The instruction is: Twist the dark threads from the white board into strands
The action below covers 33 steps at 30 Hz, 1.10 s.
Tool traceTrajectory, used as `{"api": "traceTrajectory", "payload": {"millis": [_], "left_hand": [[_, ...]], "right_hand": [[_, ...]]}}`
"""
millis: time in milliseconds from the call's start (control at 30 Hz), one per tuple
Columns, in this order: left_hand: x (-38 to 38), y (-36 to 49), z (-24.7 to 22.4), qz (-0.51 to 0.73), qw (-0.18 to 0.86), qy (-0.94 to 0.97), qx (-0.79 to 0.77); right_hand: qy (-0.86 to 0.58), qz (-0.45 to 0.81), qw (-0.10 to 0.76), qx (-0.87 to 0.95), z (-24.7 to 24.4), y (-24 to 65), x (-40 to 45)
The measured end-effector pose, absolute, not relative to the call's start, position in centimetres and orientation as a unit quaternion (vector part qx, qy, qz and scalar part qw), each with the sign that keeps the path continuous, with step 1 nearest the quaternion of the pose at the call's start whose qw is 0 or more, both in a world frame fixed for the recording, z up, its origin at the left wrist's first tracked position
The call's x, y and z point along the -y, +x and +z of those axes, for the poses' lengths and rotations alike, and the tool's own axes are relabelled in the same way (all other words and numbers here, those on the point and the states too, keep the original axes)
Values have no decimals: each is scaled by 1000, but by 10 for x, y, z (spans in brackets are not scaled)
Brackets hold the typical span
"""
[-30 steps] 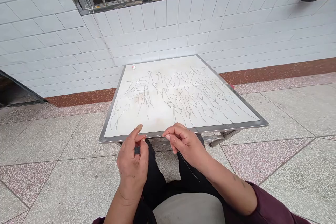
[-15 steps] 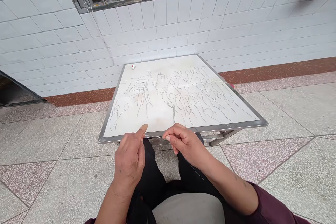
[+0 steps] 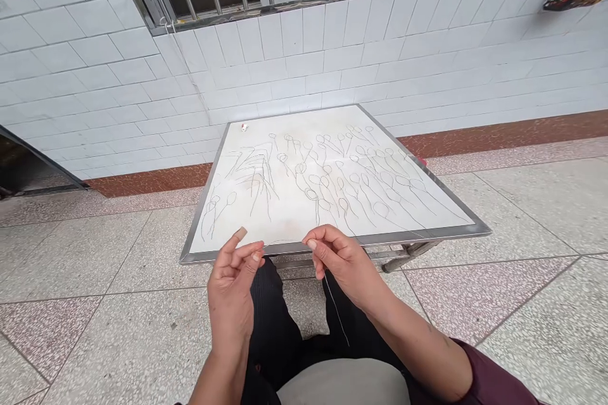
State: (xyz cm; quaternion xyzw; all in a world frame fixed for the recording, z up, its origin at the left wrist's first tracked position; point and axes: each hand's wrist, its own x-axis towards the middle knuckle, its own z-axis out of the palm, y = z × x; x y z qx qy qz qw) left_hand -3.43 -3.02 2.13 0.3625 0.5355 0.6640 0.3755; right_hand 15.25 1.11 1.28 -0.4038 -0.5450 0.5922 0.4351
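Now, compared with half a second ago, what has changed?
The left hand has rolled to show more of its palm side. The loose end of the thin wire below the right hand has swung down and leftward. Nothing was visibly let go. The right hand's pinch and the looped wires on the table stayed.

A white-topped table point(image 3: 287, 209), edged in gray metal, stands on a speckled stone floor point(image 3: 142, 323), its far side close to a tiled wall. Dozens of thin dark looped strands point(image 3: 381, 209), each a rounded loop with trailing ends, spread across the middle and right of the top, many overlapping. Left of center lies a loose group of strands without clear loops point(image 3: 259, 164), while a few more looped ones sit at the near left. A small white-and-red object point(image 3: 244, 128), too small to identify, rests near the far left corner.
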Motion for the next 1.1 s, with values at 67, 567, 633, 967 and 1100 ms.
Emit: {"api": "traceTrajectory", "payload": {"millis": [67,567,633,967,1100], "left_hand": [[28,-23,19,686,432,303,-502],[42,-29,46,612,549,336,-460],[43,-29,49,597,566,330,-463],[51,-30,51,512,646,336,-457],[52,-32,50,495,652,346,-459]], "right_hand": [[-399,590,439,547,13,152,-10],[-369,505,432,649,13,158,-14],[-362,498,425,664,14,159,-13],[-332,470,415,704,12,165,-16],[-331,449,402,726,10,166,-19]]}}
